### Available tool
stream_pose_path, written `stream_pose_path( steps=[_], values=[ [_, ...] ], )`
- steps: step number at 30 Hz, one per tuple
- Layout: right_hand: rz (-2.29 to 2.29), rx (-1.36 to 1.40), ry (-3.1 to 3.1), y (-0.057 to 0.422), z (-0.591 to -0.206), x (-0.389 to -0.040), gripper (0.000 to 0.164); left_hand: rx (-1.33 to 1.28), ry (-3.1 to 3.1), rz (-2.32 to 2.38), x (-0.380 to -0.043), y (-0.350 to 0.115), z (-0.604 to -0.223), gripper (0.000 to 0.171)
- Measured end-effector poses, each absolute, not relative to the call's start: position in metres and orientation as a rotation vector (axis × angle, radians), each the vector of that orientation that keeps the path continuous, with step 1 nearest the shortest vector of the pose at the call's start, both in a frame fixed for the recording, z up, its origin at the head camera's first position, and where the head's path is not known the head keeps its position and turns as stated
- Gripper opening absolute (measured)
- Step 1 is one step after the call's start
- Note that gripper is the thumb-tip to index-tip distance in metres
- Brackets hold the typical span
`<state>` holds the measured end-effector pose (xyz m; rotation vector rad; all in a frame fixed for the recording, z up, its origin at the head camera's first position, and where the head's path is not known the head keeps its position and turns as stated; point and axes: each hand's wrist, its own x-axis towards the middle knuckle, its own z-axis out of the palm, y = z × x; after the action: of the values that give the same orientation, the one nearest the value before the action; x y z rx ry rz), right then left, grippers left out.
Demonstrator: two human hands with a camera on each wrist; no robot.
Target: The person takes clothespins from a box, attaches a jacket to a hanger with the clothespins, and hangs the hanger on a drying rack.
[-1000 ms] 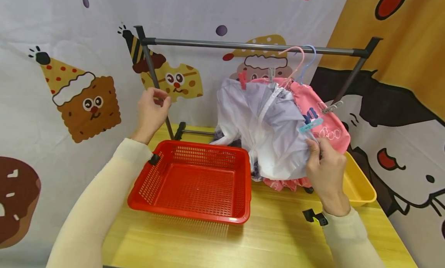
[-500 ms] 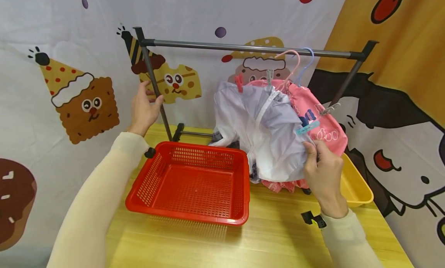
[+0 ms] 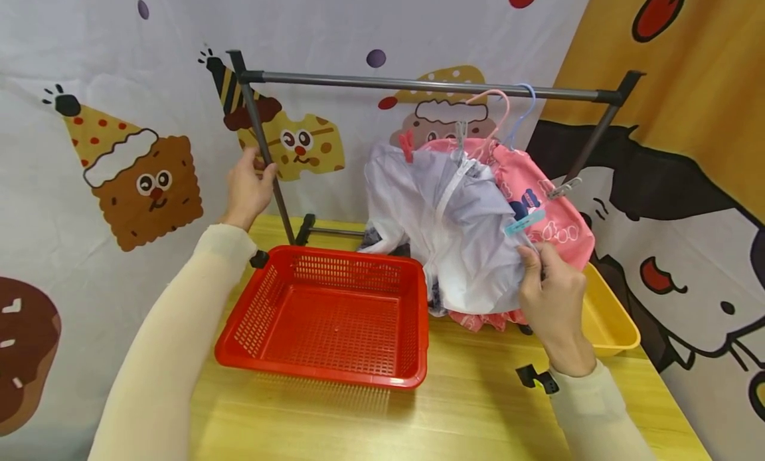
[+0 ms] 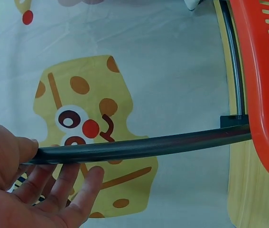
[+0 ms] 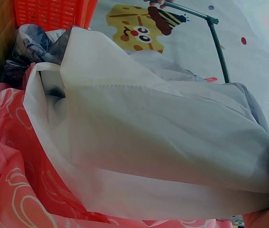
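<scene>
My left hand [image 3: 246, 190] holds the left upright post [image 4: 172, 143] of a dark metal clothes rack, thumb on one side and fingers passing behind it. My right hand [image 3: 552, 298] pinches the right edge of a thin lavender-and-white jacket [image 3: 436, 248] with a zip down its front. In the right wrist view the pale fabric [image 5: 139, 128] fills the middle. Clipped at the jacket are a red clothes peg [image 3: 406, 145], a grey peg [image 3: 461, 134] and a light-blue peg [image 3: 524, 222]. Behind hangs a pink printed garment [image 3: 558, 232] with another grey peg [image 3: 564, 187].
The rack's top bar [image 3: 370, 82] carries a pink hanger [image 3: 505, 109] and a blue hanger [image 3: 528, 109]. A red perforated basket [image 3: 323, 382] stands on the wooden table [image 3: 299, 428]. A yellow bin [image 3: 618, 328] sits at the right, partly behind my right hand.
My left hand has moved slightly left and down, from beside the post onto it. The right hand keeps its pinch on the jacket. The whole view has shifted slightly.
</scene>
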<state>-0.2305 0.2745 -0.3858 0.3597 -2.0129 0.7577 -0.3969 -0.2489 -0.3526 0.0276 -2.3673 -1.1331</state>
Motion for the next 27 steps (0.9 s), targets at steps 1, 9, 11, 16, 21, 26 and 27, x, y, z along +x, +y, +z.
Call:
stream_pose_path(
  steps=[1,9,11,16,21,26,27],
  values=[
    [0.755,0.364,-2.014,0.2743,-0.3857,-0.2304,0.014,0.034,-2.370,-1.138,-0.3974,-0.2491,-0.3527,0.037],
    [0.797,0.374,-2.014,0.2728,-0.3886,-0.2287,0.009,0.084,-2.417,-1.123,-0.3984,-0.2490,-0.3519,0.035],
    [0.796,0.374,-2.017,0.2726,-0.3893,-0.2284,0.009,0.090,-2.425,-1.119,-0.3978,-0.2483,-0.3512,0.035],
    [0.787,0.364,-2.016,0.2715,-0.3905,-0.2285,0.010,0.093,-2.427,-1.119,-0.3962,-0.2469,-0.3528,0.035],
    [0.787,0.363,-2.012,0.2699,-0.3912,-0.2295,0.010,0.095,-2.406,-1.140,-0.3958,-0.2457,-0.3564,0.031],
    [0.792,0.365,-2.017,0.2683,-0.3917,-0.2311,0.009,0.118,-2.411,-1.142,-0.3968,-0.2458,-0.3570,0.031],
    [0.792,0.363,-2.016,0.2680,-0.3917,-0.2313,0.009,0.119,-2.419,-1.143,-0.3972,-0.2458,-0.3568,0.032]
  ],
)
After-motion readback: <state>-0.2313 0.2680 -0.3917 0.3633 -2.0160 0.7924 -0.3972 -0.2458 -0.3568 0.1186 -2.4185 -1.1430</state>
